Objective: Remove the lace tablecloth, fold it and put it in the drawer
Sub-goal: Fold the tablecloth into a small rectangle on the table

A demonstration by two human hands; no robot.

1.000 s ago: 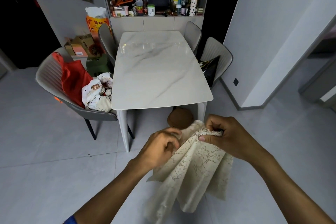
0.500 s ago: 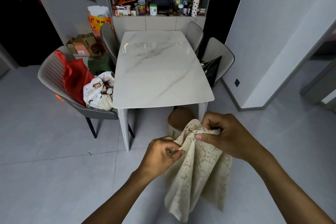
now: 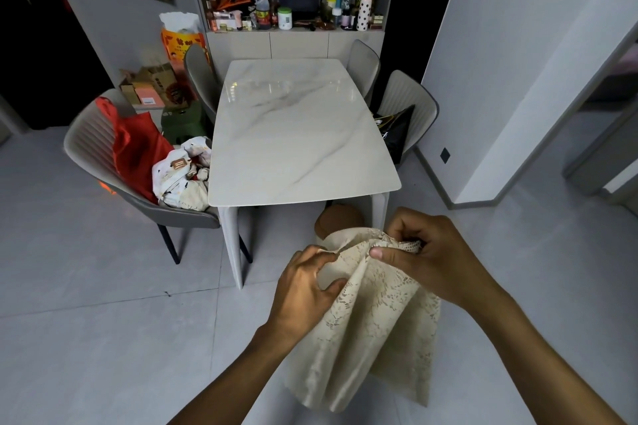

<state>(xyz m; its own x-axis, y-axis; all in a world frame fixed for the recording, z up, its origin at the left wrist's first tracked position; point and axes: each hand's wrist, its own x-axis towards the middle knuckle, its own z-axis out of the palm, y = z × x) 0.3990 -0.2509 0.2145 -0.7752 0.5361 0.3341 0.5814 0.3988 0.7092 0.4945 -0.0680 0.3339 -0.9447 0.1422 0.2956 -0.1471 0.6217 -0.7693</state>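
Looked like a home dining area: marble-look tabletop at centre, padded chairs around it, one at 9 o'clock heaped with a red bag and laundry. At 12 o'clock, a built-in shelf crowded with bottles and jars. At 10 o'clock, cardboard boxes on grey floor tiles.

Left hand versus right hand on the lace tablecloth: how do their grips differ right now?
The right hand sits higher, pinching a bunched edge of the lace tablecloth with its thumb laid across the top. The left hand sits lower and nearer, fingers curled into a fold, its back turned to the camera. Both are closed on the cloth, which hangs in loose pleats between them above the floor, clear of the table.
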